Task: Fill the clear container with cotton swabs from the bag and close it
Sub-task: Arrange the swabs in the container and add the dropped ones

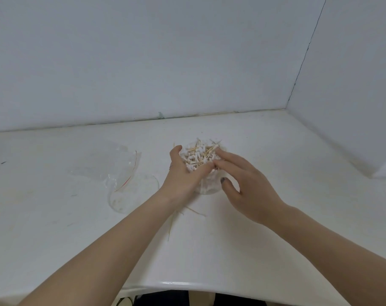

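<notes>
Cotton swabs point(199, 156) heaped above clear container point(207, 186) at table centre. Left hand point(183, 173) cups pile, fingers curled; right hand point(243, 184) fingers straight, pressing swabs. Strays point(194, 212) on table point(276, 217); bag point(112, 166) apparently empty, lid point(132, 195) still off.

You see a glossy, smooth white table point(243, 250). At its ten o'clock lies a thin, crinkled clear plastic bag point(106, 164). The cotton swabs point(198, 156) have pale wooden sticks and fluffy white tips. The container point(207, 186) is clear plastic.
</notes>
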